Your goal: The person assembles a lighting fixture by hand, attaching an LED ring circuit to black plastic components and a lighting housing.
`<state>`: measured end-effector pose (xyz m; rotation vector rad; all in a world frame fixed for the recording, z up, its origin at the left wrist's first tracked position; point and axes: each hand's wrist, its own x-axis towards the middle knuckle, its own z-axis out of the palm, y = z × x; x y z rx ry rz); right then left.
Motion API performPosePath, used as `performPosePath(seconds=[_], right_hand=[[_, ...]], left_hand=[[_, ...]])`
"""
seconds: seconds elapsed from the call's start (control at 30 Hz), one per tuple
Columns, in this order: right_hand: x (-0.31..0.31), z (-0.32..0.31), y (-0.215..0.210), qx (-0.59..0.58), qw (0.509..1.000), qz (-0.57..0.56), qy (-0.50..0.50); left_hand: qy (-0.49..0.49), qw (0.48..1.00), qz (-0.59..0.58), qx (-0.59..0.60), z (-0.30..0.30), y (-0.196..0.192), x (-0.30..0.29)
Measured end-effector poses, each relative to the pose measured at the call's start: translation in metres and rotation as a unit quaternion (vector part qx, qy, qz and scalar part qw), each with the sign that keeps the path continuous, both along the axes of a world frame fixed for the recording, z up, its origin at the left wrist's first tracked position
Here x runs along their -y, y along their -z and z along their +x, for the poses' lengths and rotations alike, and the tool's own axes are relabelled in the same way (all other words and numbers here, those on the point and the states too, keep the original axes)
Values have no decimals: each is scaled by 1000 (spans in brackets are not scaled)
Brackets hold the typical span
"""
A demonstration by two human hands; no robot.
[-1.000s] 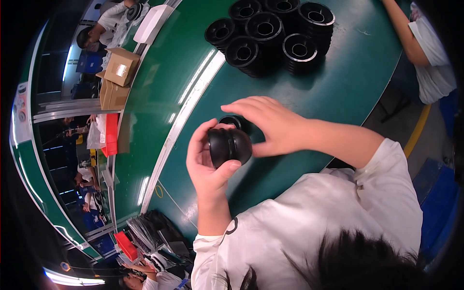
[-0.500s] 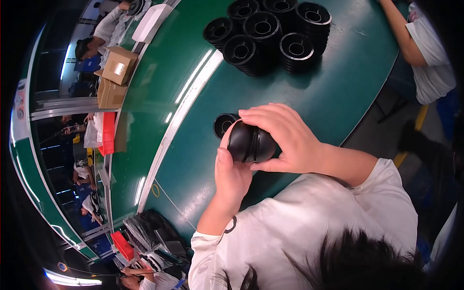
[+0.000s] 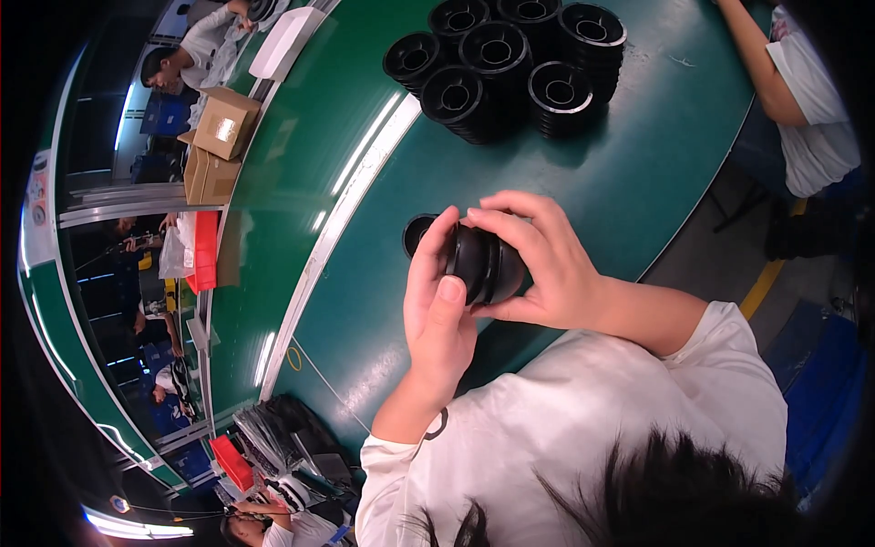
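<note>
Black and glossy, a rounded part with a groove around it (image 3: 476, 263) sits near the centre of the frame, held above the green worktop (image 3: 638, 173) between two bare hands. The left hand (image 3: 436, 305) has its thumb and fingers wrapped on the part's left side; the right hand (image 3: 558, 264) curves over the other side, its thumb underneath, so the grip of both is closed around it. Just behind the left fingers, a black cup-like ring (image 3: 416, 235) rests on the worktop, partly hidden. At the top of the frame stand stacks of black flanged rings (image 3: 493, 47), their hollow centres facing up. At upper left are two cardboard boxes (image 3: 228, 125), contents out of sight. Below them, a whitish plastic bag (image 3: 175, 248) lies against a red bin (image 3: 206, 248). Toward lower left is a smaller red bin (image 3: 231, 462), its contents unclear.
</note>
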<state>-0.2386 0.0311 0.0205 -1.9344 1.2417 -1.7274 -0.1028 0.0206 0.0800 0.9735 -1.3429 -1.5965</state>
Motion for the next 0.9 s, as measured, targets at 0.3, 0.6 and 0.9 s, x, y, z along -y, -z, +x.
performPosePath(seconds=[0.3,0.6,0.9], right_hand=[[-1,3,2,78,996,25,-45],[-5,11,2,158,983,43,-78],[-6,17,4,237,962,66,-115]], left_hand=[[16,998,-48,-26,4,5,-1],[-11,997,-71,-33,-7,12,-3],[-3,993,-110,-28,-7,14,-3]])
